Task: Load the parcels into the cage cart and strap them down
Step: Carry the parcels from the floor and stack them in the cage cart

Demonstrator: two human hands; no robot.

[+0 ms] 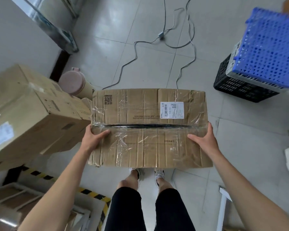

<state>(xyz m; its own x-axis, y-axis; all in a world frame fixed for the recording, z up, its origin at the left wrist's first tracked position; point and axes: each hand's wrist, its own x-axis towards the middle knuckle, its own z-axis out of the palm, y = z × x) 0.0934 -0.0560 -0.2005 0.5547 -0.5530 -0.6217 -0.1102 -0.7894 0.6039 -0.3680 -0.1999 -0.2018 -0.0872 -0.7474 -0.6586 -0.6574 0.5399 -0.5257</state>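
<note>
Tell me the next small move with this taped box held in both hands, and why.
Probably turn left and carry the taped box toward the other cardboard boxes. Left hand and right hand already grip its two ends, it looks off the floor, and no cage cart is clearly visible ahead.

Creased matt cardboard parcel [148, 127], glossy clear tape [122, 140] strips

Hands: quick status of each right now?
Left hand: closed on the left edge of the taped brown cardboard box.
Right hand: closed on the same box's right edge.

Blue crate [272, 45], grey cable [135, 52]
</note>
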